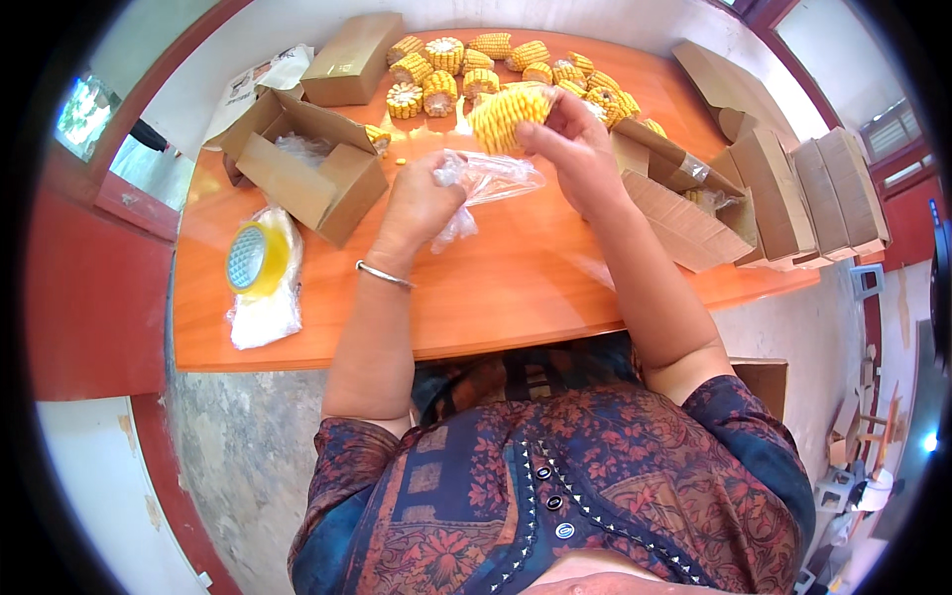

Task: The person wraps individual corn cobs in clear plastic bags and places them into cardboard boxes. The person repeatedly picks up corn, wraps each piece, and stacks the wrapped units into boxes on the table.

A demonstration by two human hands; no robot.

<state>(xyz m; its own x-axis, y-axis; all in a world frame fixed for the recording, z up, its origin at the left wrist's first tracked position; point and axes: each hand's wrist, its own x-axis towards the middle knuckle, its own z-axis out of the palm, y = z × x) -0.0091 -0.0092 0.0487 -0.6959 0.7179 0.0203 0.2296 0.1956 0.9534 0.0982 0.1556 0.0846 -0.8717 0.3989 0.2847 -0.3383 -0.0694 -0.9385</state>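
Observation:
My right hand (pixel 575 149) grips a yellow piece of corn cob (pixel 498 121) by its right end, above the middle of the table. Bunched in the closed fingers of my left hand (pixel 424 201) is a clear plastic bag (pixel 496 180), whose free part stretches right, just below the cob. Behind both hands lie several more cut corn cobs (pixel 444 55), some standing on their cut ends. A few loose kernels (pixel 401 161) rest close to my left hand.
An open cardboard box (pixel 312 183) with clear plastic inside stands left; another open box (pixel 684 218) stands right. Yellow tape (pixel 260 260) lies on a stack of plastic bags (pixel 273 322). More boxes (pixel 838 193) line the right edge of the orange table (pixel 496 307). A closed box (pixel 352 59) sits behind.

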